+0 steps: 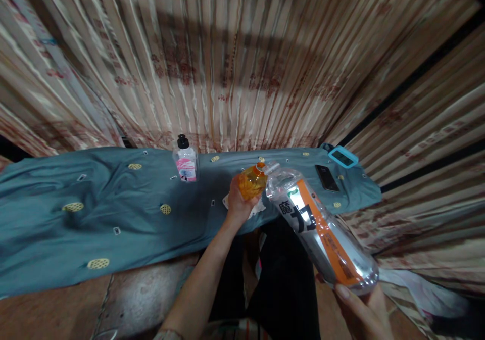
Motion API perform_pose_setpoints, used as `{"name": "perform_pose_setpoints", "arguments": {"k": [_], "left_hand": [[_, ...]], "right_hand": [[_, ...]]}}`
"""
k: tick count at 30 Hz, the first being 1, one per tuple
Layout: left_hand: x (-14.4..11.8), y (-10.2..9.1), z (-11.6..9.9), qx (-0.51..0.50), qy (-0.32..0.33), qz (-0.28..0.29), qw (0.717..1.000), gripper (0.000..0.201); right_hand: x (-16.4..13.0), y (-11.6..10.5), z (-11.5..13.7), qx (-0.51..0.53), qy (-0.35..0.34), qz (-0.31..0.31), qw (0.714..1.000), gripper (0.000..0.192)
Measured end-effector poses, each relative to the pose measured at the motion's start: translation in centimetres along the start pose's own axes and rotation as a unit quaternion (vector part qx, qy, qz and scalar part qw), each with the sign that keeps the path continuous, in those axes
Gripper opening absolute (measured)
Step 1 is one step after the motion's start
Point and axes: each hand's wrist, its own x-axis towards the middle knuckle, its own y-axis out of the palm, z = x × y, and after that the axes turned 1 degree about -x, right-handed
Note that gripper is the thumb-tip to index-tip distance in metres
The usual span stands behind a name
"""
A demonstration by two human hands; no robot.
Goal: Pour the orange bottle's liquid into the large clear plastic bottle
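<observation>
My left hand (237,199) grips a small bottle of orange liquid (251,181) over the near edge of a table draped in a teal cloth (113,213). My right hand (361,309) holds the bottom of a large silver refill pouch with an orange stripe and black lettering (322,229). The pouch is tilted, with its spout (271,168) up against the top of the small bottle. A white piece lies on the cloth under my left hand, mostly hidden.
A clear pump bottle with a pink label (185,160) stands at the back of the table. A black phone (327,177) and a device in a turquoise case (343,156) lie at the right end. Striped curtains (242,62) hang behind.
</observation>
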Motion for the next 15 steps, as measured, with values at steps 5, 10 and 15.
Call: {"name": "perform_pose_setpoints", "arguments": {"k": [5, 10, 15], "left_hand": [[-0.05, 0.06, 0.19, -0.005, 0.0, 0.002, 1.0, 0.064], [-0.04, -0.05, 0.12, 0.002, 0.001, 0.005, 1.0, 0.065], [-0.02, -0.12, 0.02, 0.015, 0.0, 0.004, 1.0, 0.065]], "right_hand": [[0.06, -0.15, -0.27, 0.003, 0.003, -0.003, 1.0, 0.086], [0.11, -0.39, -0.36, -0.008, -0.012, 0.011, 1.0, 0.081], [0.09, -0.21, -0.14, -0.006, -0.006, 0.009, 1.0, 0.083]]}}
